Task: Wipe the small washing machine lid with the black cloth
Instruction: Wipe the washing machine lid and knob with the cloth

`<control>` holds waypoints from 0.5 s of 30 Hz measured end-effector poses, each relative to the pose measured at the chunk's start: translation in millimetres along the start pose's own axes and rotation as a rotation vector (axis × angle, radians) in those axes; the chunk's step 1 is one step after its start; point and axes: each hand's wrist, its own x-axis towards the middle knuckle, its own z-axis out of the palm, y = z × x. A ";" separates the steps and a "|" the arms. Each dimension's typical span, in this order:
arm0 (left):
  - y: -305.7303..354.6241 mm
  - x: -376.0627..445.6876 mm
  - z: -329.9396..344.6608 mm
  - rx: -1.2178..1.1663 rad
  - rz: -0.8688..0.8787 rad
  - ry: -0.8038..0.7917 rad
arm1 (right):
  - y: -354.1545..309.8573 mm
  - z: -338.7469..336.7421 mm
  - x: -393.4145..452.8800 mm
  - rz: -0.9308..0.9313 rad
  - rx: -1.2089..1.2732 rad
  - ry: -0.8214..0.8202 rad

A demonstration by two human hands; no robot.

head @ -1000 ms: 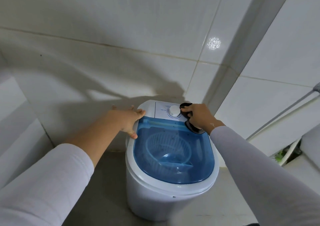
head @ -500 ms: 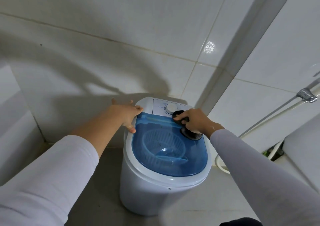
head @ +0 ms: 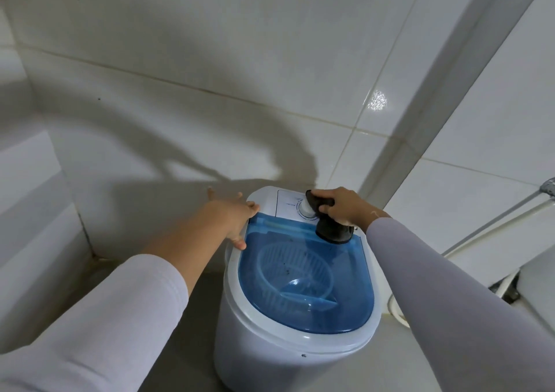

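Now, from the head camera, the small white plastic washing machine (head: 288, 340) stands on the grey floor in the corner of a white-tiled wall (head: 180, 46), its translucent blue plastic lid (head: 303, 283) shut, with a ribbed basket visible through it. The right hand (head: 345, 211) has its fingers (head: 326, 195) curled tightly round the crumpled black cloth (head: 332, 234); one end of the cloth drapes over the round white control dial (head: 307, 210) on the white panel behind the lid, and the other bunches out below the palm onto the lid's far right corner. Half a second ago this hand and cloth were lower, on the blue lid just in front of the dial; they have since slid back up onto the panel. The left hand (head: 232, 216) stays where it was, fingers loosely spread and holding nothing, palm pressed on the machine's far left rim with the thumb at the lid's edge, seemingly steadying the tub.

As I read it, the wiping is a back-and-forth stroke along the hinge end, and the stroke has just reached its far limit. Most of the lid's broad blue face, towards the camera, shows dark specks, so much of the job probably remains.
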 end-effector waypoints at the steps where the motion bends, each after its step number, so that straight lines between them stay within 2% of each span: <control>1: 0.2 -0.9 -0.5 -0.003 0.002 0.002 | -1.5 5.3 0.7 -0.007 -0.026 -0.014; 15: -1.7 3.9 0.2 0.021 0.009 -0.001 | 13.0 22.2 -4.6 -0.200 -0.106 0.042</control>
